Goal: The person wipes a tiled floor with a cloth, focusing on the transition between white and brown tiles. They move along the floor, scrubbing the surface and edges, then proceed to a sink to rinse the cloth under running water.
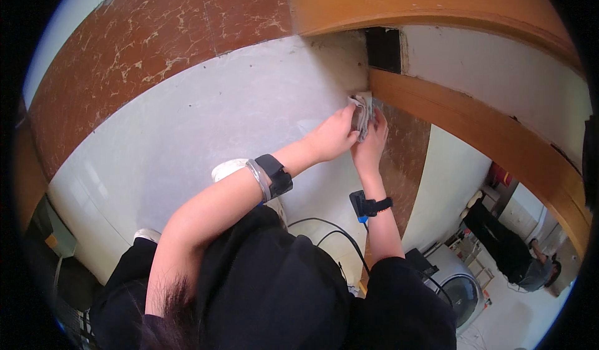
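Observation:
A crumpled grey cloth (361, 118) is between my two hands, close to the foot of a wooden door frame. From its left side my left hand (338, 132) grips it, thumb and fingers closed on the folds. My right hand (373, 137) is at the cloth's lower right, with its fingers bent against it; part of these fingers is hidden. Both wrists wear black straps with small devices, and a clear bangle (259, 179) is on my left forearm. Beneath the hands lies a pale, glossy tiled floor (187, 130).
A wooden door frame (449, 99) runs along the right. Reddish-brown marbled tiles (164, 31) border the floor. Black cables (337, 228) hang beside my right arm. At lower right are a front-loading washing machine (456, 294) and another person (505, 247) in dark trousers.

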